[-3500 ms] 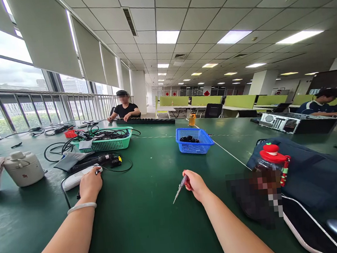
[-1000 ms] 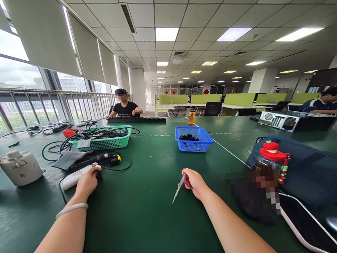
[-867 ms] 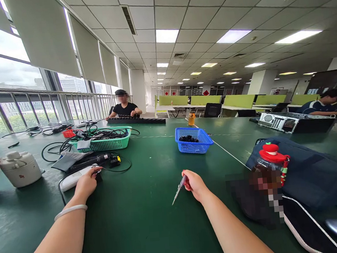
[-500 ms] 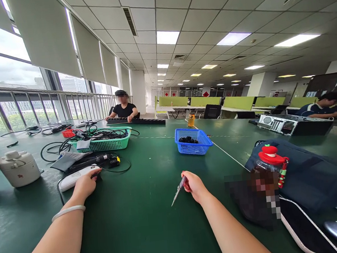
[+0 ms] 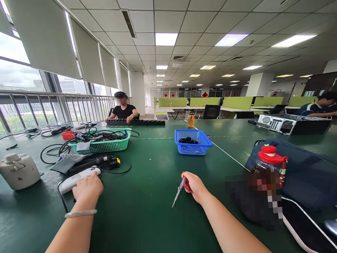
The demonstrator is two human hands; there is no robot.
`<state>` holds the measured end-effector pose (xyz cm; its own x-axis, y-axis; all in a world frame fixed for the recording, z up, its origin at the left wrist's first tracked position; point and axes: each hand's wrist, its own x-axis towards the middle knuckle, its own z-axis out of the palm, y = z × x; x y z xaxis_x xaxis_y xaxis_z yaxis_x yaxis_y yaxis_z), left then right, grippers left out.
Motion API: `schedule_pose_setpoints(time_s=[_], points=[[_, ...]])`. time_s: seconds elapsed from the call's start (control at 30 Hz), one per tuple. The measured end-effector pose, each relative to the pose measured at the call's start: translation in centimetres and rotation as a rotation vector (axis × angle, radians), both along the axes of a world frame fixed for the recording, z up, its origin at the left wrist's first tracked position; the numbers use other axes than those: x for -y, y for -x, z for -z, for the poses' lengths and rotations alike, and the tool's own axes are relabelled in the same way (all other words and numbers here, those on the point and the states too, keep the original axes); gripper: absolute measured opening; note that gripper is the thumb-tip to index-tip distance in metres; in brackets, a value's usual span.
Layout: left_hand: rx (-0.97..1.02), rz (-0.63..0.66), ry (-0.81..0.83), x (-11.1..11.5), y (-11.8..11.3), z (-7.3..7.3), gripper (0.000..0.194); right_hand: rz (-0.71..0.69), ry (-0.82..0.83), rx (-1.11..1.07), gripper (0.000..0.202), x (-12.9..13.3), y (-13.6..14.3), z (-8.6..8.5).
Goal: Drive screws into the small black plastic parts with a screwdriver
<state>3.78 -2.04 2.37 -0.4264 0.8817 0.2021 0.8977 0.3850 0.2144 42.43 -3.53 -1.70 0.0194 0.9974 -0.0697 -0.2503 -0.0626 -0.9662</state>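
My right hand [image 5: 193,185] is closed round the handle of a thin pointed metal tool [image 5: 178,192], whose tip points down and left over the green table [image 5: 141,223]. My left hand [image 5: 88,186], with a pale bangle on its wrist, is at the near right side of a white oblong device [image 5: 78,179]. Its fingers are bent and mostly hidden behind the back of the hand. A blue basket [image 5: 194,151] with small black parts [image 5: 188,140] stands beyond my right hand.
A green basket [image 5: 108,146] of black cables, a red tray [image 5: 67,135] and a cream jug [image 5: 19,173] are on the left. To the right lie a red-lidded bottle [image 5: 270,164], dark cloth [image 5: 314,172], a phone [image 5: 307,224] and a computer case [image 5: 292,125]. A person [image 5: 122,110] sits across.
My left hand has moved right and slightly toward me along the white device, and its fingers have turned out of view. The right hand and its tool have barely moved.
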Motion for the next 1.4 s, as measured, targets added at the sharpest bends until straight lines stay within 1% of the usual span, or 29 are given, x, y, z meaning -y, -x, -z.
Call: schedule_pose_setpoints(time_s=[0.1,0.13,0.27,0.37,0.43,0.47,0.53,0.6,0.63,0.67,0.7,0.8,0.97,1.13,1.27,1.4], points=[[0.035,-0.204,0.082,0.4,0.6,-0.5,0.042,0.002,-0.003,0.000,0.020,0.1,0.0,-0.1],[0.053,-0.224,0.100,0.4,0.9,-0.5,0.041,0.003,-0.003,0.000,0.020,0.1,0.0,-0.1],[0.075,-0.222,0.094,0.3,1.8,-0.1,0.036,0.006,0.000,0.005,0.021,0.2,0.1,-0.3],[0.062,-0.221,0.080,0.4,1.7,-0.1,0.037,0.010,0.002,0.008,0.021,0.2,0.1,-0.3],[0.038,-0.208,0.059,0.6,1.4,-0.3,0.040,0.011,0.003,0.008,0.021,0.2,0.1,-0.2],[0.012,-0.185,0.022,0.7,1.3,-0.5,0.042,0.010,0.004,0.007,0.021,0.1,0.1,-0.2],[-0.055,-0.088,-0.110,0.8,0.9,-0.8,0.048,0.008,0.004,0.006,0.021,0.1,0.0,-0.1],[-0.107,0.040,-0.260,0.6,0.6,-1.0,0.055,0.006,0.004,0.006,0.021,0.1,0.0,0.0],[-0.116,0.088,-0.303,0.5,0.4,-1.0,0.057,0.006,0.004,0.006,0.021,0.1,0.0,0.0],[-0.118,0.125,-0.313,0.3,0.4,-0.8,0.059,0.005,0.003,0.005,0.021,0.1,0.0,0.0],[-0.116,0.151,-0.294,0.2,0.3,-0.7,0.061,0.004,0.001,0.005,0.021,0.1,0.0,0.0],[-0.121,0.205,-0.169,-0.2,0.5,0.0,0.065,-0.001,-0.006,0.006,0.020,0.2,0.0,-0.1],[-0.167,0.200,-0.039,-0.4,0.8,0.8,0.063,-0.002,-0.006,0.006,0.020,0.2,0.0,0.0],[-0.194,0.209,-0.044,-0.7,1.0,1.2,0.064,0.002,0.001,0.001,0.020,0.2,0.0,0.0],[-0.137,0.207,-0.045,-1.1,1.3,1.7,0.061,0.007,0.003,-0.007,0.019,0.3,0.0,-0.2],[-0.083,0.167,-0.046,-1.2,1.6,1.9,0.057,0.019,0.006,-0.024,0.020,0.4,0.1,-0.2]])
